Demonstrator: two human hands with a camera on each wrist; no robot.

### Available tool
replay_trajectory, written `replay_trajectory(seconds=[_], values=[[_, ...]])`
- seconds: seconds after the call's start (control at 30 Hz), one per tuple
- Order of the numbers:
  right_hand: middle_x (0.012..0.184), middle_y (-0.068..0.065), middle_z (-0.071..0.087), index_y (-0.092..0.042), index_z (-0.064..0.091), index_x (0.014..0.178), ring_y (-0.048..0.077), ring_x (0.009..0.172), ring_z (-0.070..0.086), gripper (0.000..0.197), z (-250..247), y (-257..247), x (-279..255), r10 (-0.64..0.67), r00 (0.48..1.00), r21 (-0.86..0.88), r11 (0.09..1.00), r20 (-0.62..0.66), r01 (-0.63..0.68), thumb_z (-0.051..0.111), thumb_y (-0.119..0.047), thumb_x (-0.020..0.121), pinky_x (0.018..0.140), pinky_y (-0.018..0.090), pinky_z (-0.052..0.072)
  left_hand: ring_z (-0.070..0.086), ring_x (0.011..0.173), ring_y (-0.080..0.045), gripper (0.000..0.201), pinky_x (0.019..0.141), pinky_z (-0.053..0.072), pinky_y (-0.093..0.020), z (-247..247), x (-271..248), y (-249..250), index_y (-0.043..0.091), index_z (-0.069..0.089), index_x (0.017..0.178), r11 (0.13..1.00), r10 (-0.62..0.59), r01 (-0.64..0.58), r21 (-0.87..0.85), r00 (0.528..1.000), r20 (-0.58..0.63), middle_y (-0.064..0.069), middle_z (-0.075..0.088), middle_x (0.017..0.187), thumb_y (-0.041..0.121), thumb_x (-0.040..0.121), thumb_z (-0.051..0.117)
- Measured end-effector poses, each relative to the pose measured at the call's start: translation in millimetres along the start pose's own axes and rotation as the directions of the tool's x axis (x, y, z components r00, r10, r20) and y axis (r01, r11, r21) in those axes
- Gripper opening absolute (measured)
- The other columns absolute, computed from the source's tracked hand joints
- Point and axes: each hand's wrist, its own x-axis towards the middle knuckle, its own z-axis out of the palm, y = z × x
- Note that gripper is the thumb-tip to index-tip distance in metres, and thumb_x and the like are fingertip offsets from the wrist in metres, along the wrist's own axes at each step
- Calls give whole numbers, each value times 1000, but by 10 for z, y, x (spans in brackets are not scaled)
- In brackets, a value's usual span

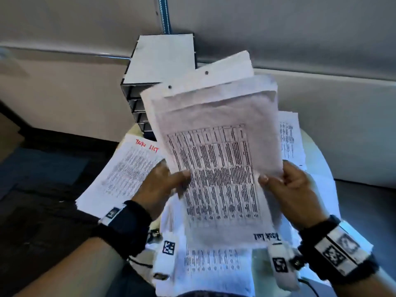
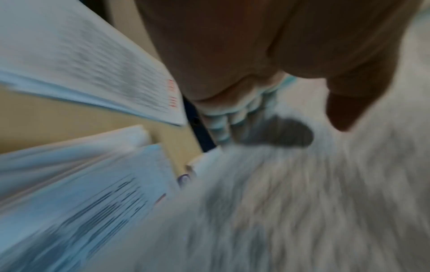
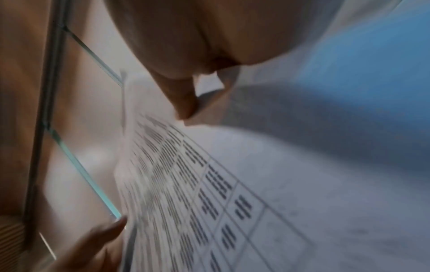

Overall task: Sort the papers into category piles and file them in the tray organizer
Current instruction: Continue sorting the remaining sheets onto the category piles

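I hold a sheaf of papers (image 1: pixel 214 151) up over the table, its top sheet printed with a dense table of text. My left hand (image 1: pixel 169 179) pinches the sheaf's left edge, thumb on the front. My right hand (image 1: pixel 285 179) grips the right edge, thumb on top. The black tray organizer (image 1: pixel 137 106) stands behind the sheaf, a white sheet on its top. In the right wrist view the printed sheet (image 3: pixel 209 193) runs below my thumb (image 3: pixel 184 103). The left wrist view is blurred; my left hand (image 2: pixel 256 64) fills its top above the paper (image 2: pixel 291 202).
A pile with red handwriting (image 1: pixel 128 172) lies on the round white table (image 1: pixel 321 159) at left. More printed sheets (image 1: pixel 214 269) lie near the front edge, another pile (image 1: pixel 289 138) at right. A pale wall (image 1: pixel 64 93) rises close behind. Dark floor (image 1: pixel 38 200) lies to the left.
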Motion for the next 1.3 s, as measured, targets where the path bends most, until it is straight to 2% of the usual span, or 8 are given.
replay_trajectory(seconds=[0.1, 0.2, 0.47, 0.63, 0.83, 1.1, 1.2, 1.3], values=[[79, -2, 75, -18, 71, 83, 10, 70, 69, 10, 151, -15, -34, 2, 997, 161, 987, -75, 10, 76, -10, 81, 62, 24, 55, 67, 78, 0, 11, 67, 53, -15, 267, -64, 189, 23, 63, 98, 946, 293, -269, 179, 948, -124, 14, 72, 85, 16, 91, 69], [65, -16, 72, -14, 72, 82, -8, 58, 63, 13, 272, -97, -89, 11, 982, 289, 956, -188, 44, 77, -3, 78, 54, 8, 48, 64, 101, 7, 24, 82, 50, -10, 378, -116, 285, 20, 59, 119, 893, 444, -418, 168, 881, -165, 14, 70, 109, 10, 97, 60], [84, -1, 77, -12, 76, 92, 17, 78, 72, 20, 480, 21, -188, -29, 993, 333, 941, -114, 66, 82, -5, 74, 73, 34, 60, 62, 105, -15, 34, 85, 54, -33, 283, -114, -83, 27, 50, 117, 913, 408, -390, 121, 883, -232, -4, 64, 112, 15, 85, 55], [88, 0, 75, -30, 72, 86, 20, 82, 71, 30, 543, 89, -139, 7, 994, 326, 945, -109, 29, 84, -10, 67, 75, 30, 56, 61, 103, -33, 31, 81, 54, -61, 285, -79, -196, 29, 54, 109, 947, 322, -314, 73, 913, -251, -19, 62, 107, 18, 81, 51], [93, 8, 76, -4, 72, 98, 27, 87, 73, 40, 616, 164, -59, 97, 983, 351, 936, -158, -35, 82, -25, 65, 81, 44, 59, 60, 100, -43, 32, 78, 52, -64, 271, 12, -231, 22, 57, 110, 945, 323, -326, 30, 913, -250, -24, 62, 103, 18, 79, 49], [90, 1, 75, -13, 71, 92, 22, 86, 72, 11, 622, 271, -77, 268, 961, 164, 953, -62, -255, 73, -10, 81, 82, 44, 59, 66, 92, -33, 30, 81, 56, -59, 210, -16, -76, 25, 51, 104, 978, 208, -203, 54, 970, -124, -17, 65, 99, 1, 87, 57], [77, 0, 70, -12, 70, 86, 12, 71, 66, 4, 491, 78, -68, 119, 993, -90, 989, 5, -118, 71, -13, 83, 63, 23, 54, 56, 89, -11, 41, 79, 50, -31, -80, -42, 228, 31, 48, 101, 857, 453, -344, 383, 858, -243, 4, 57, 100, 7, 80, 73], [61, -12, 58, -16, 62, 70, -4, 56, 54, 20, 502, -223, -88, -181, 965, -238, 945, 188, 224, 66, -1, 82, 51, 8, 38, 52, 110, -13, 57, 90, 47, -31, -305, -214, 529, 30, 50, 128, 462, 515, -452, 763, 837, 183, 4, 54, 123, 23, 77, 73]])
